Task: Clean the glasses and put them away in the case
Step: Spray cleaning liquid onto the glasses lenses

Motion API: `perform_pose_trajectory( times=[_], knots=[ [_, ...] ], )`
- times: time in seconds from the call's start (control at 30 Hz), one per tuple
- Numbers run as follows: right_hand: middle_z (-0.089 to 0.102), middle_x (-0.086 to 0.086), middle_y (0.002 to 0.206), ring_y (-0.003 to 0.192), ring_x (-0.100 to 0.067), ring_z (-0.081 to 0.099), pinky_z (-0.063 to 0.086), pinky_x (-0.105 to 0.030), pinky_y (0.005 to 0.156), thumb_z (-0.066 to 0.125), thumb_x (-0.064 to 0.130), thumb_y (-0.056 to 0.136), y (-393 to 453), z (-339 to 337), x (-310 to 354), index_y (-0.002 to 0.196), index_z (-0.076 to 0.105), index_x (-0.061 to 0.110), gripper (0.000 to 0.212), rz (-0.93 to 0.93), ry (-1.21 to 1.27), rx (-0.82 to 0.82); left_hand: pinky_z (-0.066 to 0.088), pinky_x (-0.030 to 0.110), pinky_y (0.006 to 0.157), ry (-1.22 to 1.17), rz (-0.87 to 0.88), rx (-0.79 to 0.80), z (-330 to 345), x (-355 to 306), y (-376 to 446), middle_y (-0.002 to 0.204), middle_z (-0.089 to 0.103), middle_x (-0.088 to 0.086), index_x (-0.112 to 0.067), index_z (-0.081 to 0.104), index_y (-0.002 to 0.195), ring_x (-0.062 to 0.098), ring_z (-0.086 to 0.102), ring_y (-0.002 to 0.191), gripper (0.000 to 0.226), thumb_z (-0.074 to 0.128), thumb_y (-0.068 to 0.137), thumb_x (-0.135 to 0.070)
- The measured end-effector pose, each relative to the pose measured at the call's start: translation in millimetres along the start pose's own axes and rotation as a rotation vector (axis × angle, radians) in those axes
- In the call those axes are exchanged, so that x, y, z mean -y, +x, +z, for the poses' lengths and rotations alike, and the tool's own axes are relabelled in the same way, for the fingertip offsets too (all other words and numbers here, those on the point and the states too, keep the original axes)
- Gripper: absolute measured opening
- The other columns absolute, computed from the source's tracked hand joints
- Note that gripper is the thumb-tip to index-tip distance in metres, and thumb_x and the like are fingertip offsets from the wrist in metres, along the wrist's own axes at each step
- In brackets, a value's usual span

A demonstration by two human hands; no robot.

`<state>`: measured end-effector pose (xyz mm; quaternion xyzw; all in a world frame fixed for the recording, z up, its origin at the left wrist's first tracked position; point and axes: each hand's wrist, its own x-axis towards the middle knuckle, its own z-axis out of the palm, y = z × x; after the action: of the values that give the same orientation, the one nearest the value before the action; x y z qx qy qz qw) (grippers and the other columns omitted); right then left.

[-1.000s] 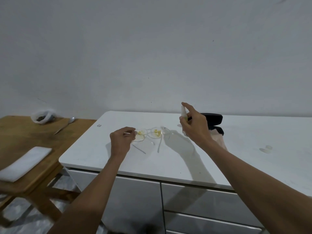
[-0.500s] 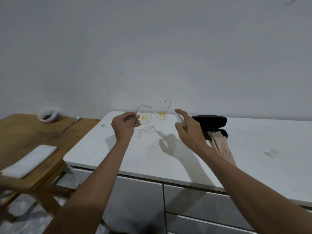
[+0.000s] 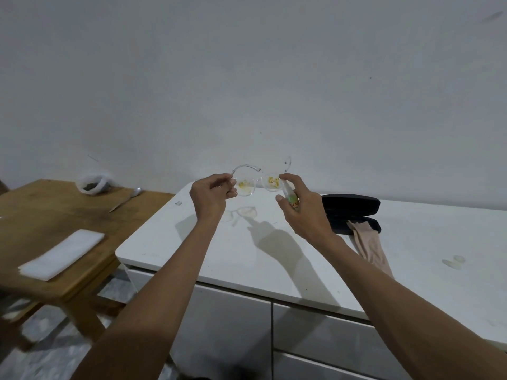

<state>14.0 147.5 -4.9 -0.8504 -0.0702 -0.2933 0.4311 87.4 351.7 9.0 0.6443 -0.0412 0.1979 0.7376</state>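
My left hand [image 3: 211,195] pinches the left side of clear-framed glasses [image 3: 248,187] and holds them up above the white counter [image 3: 247,259]. Both lenses carry yellow smears. My right hand [image 3: 304,212] grips a small spray bottle [image 3: 290,195] with a green and orange label, index finger on its top, the nozzle close to the right lens. A black glasses case [image 3: 352,206] lies open on the counter behind my right hand. A beige cloth [image 3: 370,248] hangs out of it onto the counter.
A wooden table [image 3: 41,215] stands to the left with a folded white cloth [image 3: 61,253], a spoon [image 3: 126,200] and a white bag [image 3: 92,183] on it. Drawers [image 3: 315,341] run under the counter. A small clear object [image 3: 454,261] lies at the counter's right.
My left hand has lifted the glasses off the counter to mid-air. My right hand has brought the spray bottle left and up to the right lens.
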Motion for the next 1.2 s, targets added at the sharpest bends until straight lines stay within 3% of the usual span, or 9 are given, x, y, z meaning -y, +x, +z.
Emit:
perform_pose_trajectory(
  times=[0.07,0.13,0.3,0.43,0.8,1.07,1.2],
  knots=[
    [0.044,0.000,0.054,0.047,-0.015,0.039,0.039,-0.035,0.054,0.055,0.020,0.099,0.9,2.5,0.6,0.131,0.053,0.028,0.032,-0.008,-0.029,-0.034,0.065,0.034,0.068,-0.006,-0.002,0.001,-0.4,-1.4,-0.1,0.076,0.072,0.016,0.000,0.076,0.092,0.028,0.066,0.056,0.012,0.078,0.082,0.006],
    [0.038,0.004,0.048,0.045,-0.016,0.038,0.035,-0.035,0.053,0.051,0.018,0.100,2.0,3.3,1.4,0.131,0.053,0.027,0.033,-0.006,-0.034,-0.047,0.065,0.036,0.070,-0.002,-0.003,0.000,-1.0,-2.8,0.3,0.075,0.072,0.015,-0.002,0.077,0.092,0.028,0.066,0.056,0.012,0.078,0.082,0.006],
    [0.042,0.008,0.051,0.049,-0.013,0.043,0.040,-0.035,0.057,0.050,0.018,0.102,4.8,2.4,9.6,0.141,0.053,0.025,0.040,-0.074,-0.098,-0.088,0.065,0.036,0.070,0.000,0.003,0.007,-2.1,-5.3,-1.2,0.075,0.074,0.013,-0.003,0.077,0.092,0.026,0.068,0.056,0.013,0.078,0.082,0.006],
    [0.052,0.001,0.062,0.059,-0.022,0.049,0.044,-0.038,0.061,0.048,0.019,0.104,6.4,4.6,12.5,0.147,0.050,0.025,0.043,-0.128,-0.136,-0.104,0.064,0.033,0.067,0.002,0.005,-0.006,-4.6,-8.6,-0.4,0.076,0.074,0.014,-0.002,0.077,0.094,0.024,0.069,0.055,0.014,0.078,0.082,0.005],
    [0.060,-0.005,0.068,0.062,-0.025,0.051,0.043,-0.039,0.061,0.048,0.017,0.102,7.5,13.0,8.6,0.147,0.049,0.026,0.046,-0.179,-0.195,-0.096,0.065,0.034,0.067,0.006,0.013,-0.003,-6.5,-15.1,-1.4,0.076,0.074,0.014,-0.001,0.077,0.095,0.026,0.070,0.056,0.015,0.079,0.081,0.005],
    [0.061,-0.007,0.068,0.060,-0.026,0.052,0.043,-0.037,0.059,0.049,0.014,0.100,10.8,16.0,9.6,0.146,0.051,0.024,0.047,-0.202,-0.199,-0.146,0.064,0.035,0.067,0.008,0.008,0.001,-8.6,-15.2,1.0,0.074,0.074,0.011,0.001,0.077,0.096,0.025,0.069,0.054,0.015,0.079,0.082,0.005],
    [0.051,-0.002,0.061,0.056,-0.026,0.047,0.042,-0.038,0.056,0.050,0.012,0.100,11.9,14.2,10.9,0.141,0.055,0.019,0.042,-0.200,-0.206,-0.165,0.065,0.036,0.069,0.011,-0.004,-0.010,-8.6,-13.7,2.2,0.071,0.073,0.009,0.003,0.076,0.097,0.024,0.069,0.053,0.016,0.078,0.082,0.005]
  ],
)
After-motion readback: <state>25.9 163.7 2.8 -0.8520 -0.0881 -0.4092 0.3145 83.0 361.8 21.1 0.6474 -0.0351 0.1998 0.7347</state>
